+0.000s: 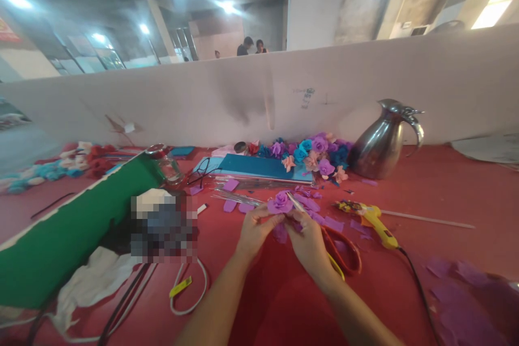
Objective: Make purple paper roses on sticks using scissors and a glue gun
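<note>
Purple paper rose (280,203) mostly rolled, bloom formed, sitting just above both hands over red surface (446,211). Left hand (254,232) fingers pinching rose base; right hand (308,240) fingers pressed around stem end with thin wire. Loose purple petals (308,204) unused nearby. Finished flower pile (312,154) by wall. Steel jug (381,143), glass jar (168,165): contents can't tell. Glue gun (373,219) idle.

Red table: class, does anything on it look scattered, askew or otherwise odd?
Purple scraps lie strewn over the red table, at right and around both hands. The glue gun lies on its side, cord trailing. A green sheet slants across the left corner.
</note>
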Action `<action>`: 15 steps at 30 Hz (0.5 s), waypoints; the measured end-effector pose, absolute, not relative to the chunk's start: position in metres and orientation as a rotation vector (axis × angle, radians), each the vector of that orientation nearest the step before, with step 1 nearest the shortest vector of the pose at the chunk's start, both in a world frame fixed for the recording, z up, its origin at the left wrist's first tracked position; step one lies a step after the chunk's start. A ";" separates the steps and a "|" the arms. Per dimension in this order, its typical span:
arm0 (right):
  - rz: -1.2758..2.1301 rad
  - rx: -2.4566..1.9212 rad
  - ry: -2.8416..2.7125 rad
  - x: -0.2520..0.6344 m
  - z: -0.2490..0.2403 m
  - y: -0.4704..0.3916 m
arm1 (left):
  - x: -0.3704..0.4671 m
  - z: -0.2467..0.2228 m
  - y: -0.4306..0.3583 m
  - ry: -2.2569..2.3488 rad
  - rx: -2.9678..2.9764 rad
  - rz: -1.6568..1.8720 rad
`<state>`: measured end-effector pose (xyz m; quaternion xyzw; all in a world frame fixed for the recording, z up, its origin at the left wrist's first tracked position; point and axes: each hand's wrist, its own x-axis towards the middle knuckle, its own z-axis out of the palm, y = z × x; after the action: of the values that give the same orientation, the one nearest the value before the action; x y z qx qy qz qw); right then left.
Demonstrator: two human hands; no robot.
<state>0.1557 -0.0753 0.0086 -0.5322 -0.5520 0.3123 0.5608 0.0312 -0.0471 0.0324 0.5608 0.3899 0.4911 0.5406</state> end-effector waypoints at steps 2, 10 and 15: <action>0.751 -1.254 -1.340 0.156 0.007 -0.074 | 0.031 0.033 -0.047 0.931 1.349 1.185; 0.799 -1.288 -1.437 0.150 0.017 -0.079 | 0.027 0.026 -0.040 0.926 1.144 1.275; 0.834 -1.273 -1.448 0.146 0.016 -0.082 | 0.025 0.025 -0.038 0.937 0.990 1.332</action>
<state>0.1457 -0.0817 0.0160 -0.5257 -0.5979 0.3446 0.4973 0.0254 -0.0383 0.0249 0.4233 0.4008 0.5696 0.5794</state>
